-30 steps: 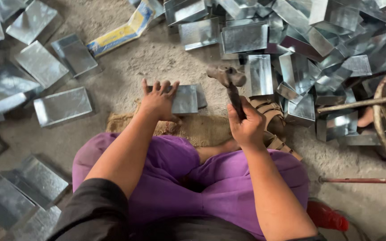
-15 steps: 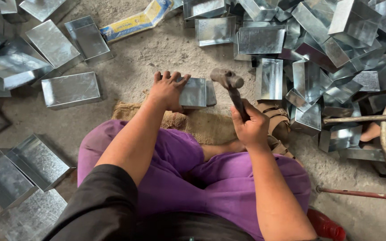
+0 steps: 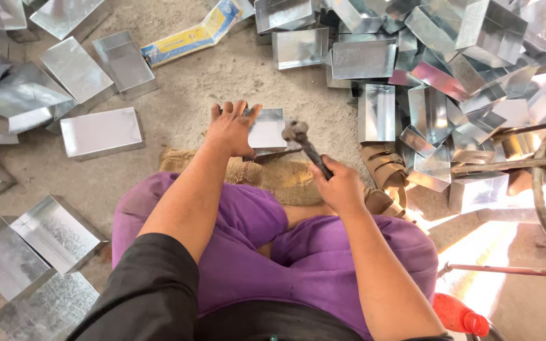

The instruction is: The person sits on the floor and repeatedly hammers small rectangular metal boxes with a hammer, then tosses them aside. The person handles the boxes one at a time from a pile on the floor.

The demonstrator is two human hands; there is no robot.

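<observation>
Shiny metal tray (image 3: 268, 131) flat on burlap, hammer (image 3: 306, 144) head raised

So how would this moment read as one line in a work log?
left hand: flat on small metal tray | right hand: grips hammer, head beside tray | tray on burlap sack | tray pile beyond

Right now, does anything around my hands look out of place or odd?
Mostly no. The left hand presses a small metal tray and the right hand grips a hammer. The one oddity is a yellow and blue carton lying flattened among the scattered metal trays.
</observation>
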